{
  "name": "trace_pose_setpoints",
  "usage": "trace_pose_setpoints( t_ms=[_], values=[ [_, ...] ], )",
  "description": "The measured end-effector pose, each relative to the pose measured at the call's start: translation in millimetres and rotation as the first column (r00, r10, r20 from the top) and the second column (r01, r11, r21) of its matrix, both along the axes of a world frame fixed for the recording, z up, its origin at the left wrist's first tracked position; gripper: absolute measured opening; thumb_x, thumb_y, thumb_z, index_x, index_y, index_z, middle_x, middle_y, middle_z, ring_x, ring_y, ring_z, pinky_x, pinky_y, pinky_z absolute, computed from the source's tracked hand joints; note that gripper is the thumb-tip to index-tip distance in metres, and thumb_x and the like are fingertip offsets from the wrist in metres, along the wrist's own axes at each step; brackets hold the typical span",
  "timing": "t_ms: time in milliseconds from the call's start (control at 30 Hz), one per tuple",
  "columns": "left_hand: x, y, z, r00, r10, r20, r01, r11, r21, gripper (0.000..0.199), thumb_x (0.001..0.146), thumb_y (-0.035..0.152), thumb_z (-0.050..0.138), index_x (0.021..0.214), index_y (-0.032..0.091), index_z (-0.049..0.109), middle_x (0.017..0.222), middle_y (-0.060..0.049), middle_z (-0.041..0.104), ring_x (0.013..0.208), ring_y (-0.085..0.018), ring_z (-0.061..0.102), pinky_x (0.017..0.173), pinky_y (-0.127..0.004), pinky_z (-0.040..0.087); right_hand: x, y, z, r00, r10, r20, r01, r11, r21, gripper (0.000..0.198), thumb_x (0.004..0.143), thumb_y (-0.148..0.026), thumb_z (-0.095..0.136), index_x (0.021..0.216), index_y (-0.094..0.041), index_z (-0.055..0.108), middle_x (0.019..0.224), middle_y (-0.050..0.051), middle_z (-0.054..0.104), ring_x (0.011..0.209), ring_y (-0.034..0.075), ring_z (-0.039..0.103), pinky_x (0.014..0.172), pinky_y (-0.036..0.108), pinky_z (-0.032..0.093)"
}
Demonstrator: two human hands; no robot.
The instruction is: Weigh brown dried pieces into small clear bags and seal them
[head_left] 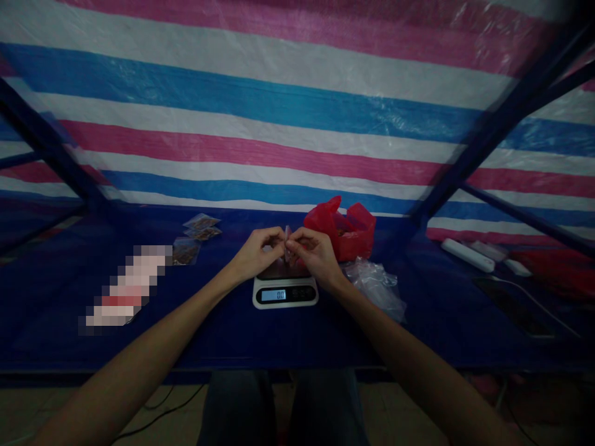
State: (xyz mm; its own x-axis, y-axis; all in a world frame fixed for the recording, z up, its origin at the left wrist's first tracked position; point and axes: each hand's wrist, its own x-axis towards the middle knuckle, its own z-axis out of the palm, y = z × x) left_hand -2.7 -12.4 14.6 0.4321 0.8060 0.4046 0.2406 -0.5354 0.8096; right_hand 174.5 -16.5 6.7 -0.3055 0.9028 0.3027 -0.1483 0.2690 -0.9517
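Above a small white digital scale (pixel 285 303), my left hand (pixel 258 253) and my right hand (pixel 318 253) meet, both closed in a pinch. Between their fingertips is a small clear plastic bag (pixel 287 236), seen nearly edge-on; its contents are hard to make out. The scale's display reads 0.0, and my hands partly cover its weighing plate. Just behind my right hand stands an opened red plastic bag (pixel 361 232) with brownish bits inside. Beside my right wrist lies a pile of clear plastic bags (pixel 375 288).
Several small bags with brown contents (pixel 186 252) lie on the blue table (pixel 223 341) at left, near a pixelated patch. At right are a white power strip-like object (pixel 467 255), a dark phone-like slab (pixel 515 306) and a white cable. Blue frame bars and a striped sheet stand behind.
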Motion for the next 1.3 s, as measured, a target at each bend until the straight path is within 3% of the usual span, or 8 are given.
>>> trace_pose_setpoints(
  t_ms=[233,400,500,667,767,900,1100,1300],
  values=[
    [5.7,-6.1,-7.8,0.914,0.343,-0.216,-0.24,0.888,0.393,0.023,0.092,0.023,0.052,0.07,0.019,0.053,0.067,0.002,0.056,0.059,-0.011,0.048,0.06,-0.027,0.034,1.2,2.7,0.6,0.972,-0.179,0.153,0.159,0.978,0.133,0.023,0.086,-0.038,0.069,0.074,-0.019,0.064,0.063,-0.001,0.061,0.053,0.012,0.053,0.048,0.024,0.038],
    [8.5,-11.2,-1.9,0.845,0.52,-0.122,-0.43,0.798,0.422,0.019,0.082,0.02,0.059,0.064,0.02,0.052,0.062,0.002,0.057,0.058,-0.013,0.049,0.06,-0.028,0.035,3.2,3.4,0.2,0.829,-0.5,0.249,0.368,0.825,0.429,0.024,0.078,-0.02,0.065,0.061,-0.022,0.049,0.057,-0.004,0.048,0.055,0.011,0.042,0.053,0.026,0.032],
    [7.4,-11.7,2.8,0.883,0.47,-0.01,-0.437,0.829,0.348,0.015,0.08,0.019,0.06,0.065,0.02,0.057,0.07,0.0,0.066,0.065,-0.014,0.058,0.066,-0.028,0.043,4.3,1.3,5.0,0.852,-0.475,0.219,0.355,0.833,0.425,0.024,0.079,-0.021,0.065,0.065,-0.022,0.045,0.062,-0.005,0.045,0.058,0.011,0.041,0.056,0.025,0.033],
    [-0.6,-1.8,7.3,0.935,0.224,0.276,-0.236,0.972,0.012,0.027,0.09,0.032,0.061,0.067,0.018,0.062,0.076,-0.004,0.072,0.07,-0.016,0.064,0.068,-0.028,0.049,3.1,3.5,7.0,0.964,-0.263,-0.038,0.263,0.965,0.013,0.024,0.094,-0.049,0.057,0.097,-0.026,0.051,0.08,-0.004,0.052,0.06,0.01,0.046,0.052,0.022,0.037],
    [-7.0,6.6,5.5,0.892,0.169,0.418,-0.133,0.984,-0.116,0.035,0.09,0.041,0.064,0.064,0.018,0.058,0.073,-0.004,0.07,0.061,-0.014,0.059,0.059,-0.027,0.045,0.1,5.0,3.4,0.967,-0.225,-0.116,0.204,0.964,-0.17,0.04,0.085,-0.058,0.068,0.101,-0.025,0.052,0.08,-0.005,0.054,0.056,0.009,0.045,0.044,0.02,0.032],
    [-9.9,8.2,4.9,0.869,0.145,0.474,-0.084,0.985,-0.148,0.037,0.087,0.039,0.068,0.061,0.017,0.053,0.072,-0.003,0.069,0.054,-0.011,0.053,0.052,-0.026,0.037,-3.6,-1.5,6.8,0.964,0.068,-0.256,-0.158,0.923,-0.35,0.046,0.081,-0.059,0.075,0.102,-0.021,0.059,0.085,0.0,0.064,0.061,0.011,0.058,0.044,0.02,0.038],
    [-8.8,0.5,10.0,0.827,0.087,0.555,0.052,0.972,-0.23,0.043,0.094,0.038,0.056,0.057,0.018,0.05,0.053,-0.001,0.058,0.043,-0.01,0.044,0.045,-0.026,0.03,17.4,-9.2,29.2,0.921,0.121,-0.371,-0.218,0.947,-0.234,0.039,0.078,-0.048,0.083,0.094,-0.017,0.065,0.08,0.0,0.068,0.057,0.01,0.063,0.04,0.018,0.041],
    [-4.5,2.2,6.1,0.829,0.068,0.555,0.098,0.96,-0.262,0.046,0.096,0.04,0.053,0.055,0.018,0.051,0.049,-0.002,0.054,0.043,-0.01,0.042,0.044,-0.025,0.027,120.2,2.2,66.1,0.954,-0.242,-0.177,0.248,0.969,0.012,0.035,0.081,-0.044,0.081,0.103,-0.019,0.069,0.087,0.003,0.073,0.07,0.016,0.069,0.046,0.02,0.047]
  ],
)
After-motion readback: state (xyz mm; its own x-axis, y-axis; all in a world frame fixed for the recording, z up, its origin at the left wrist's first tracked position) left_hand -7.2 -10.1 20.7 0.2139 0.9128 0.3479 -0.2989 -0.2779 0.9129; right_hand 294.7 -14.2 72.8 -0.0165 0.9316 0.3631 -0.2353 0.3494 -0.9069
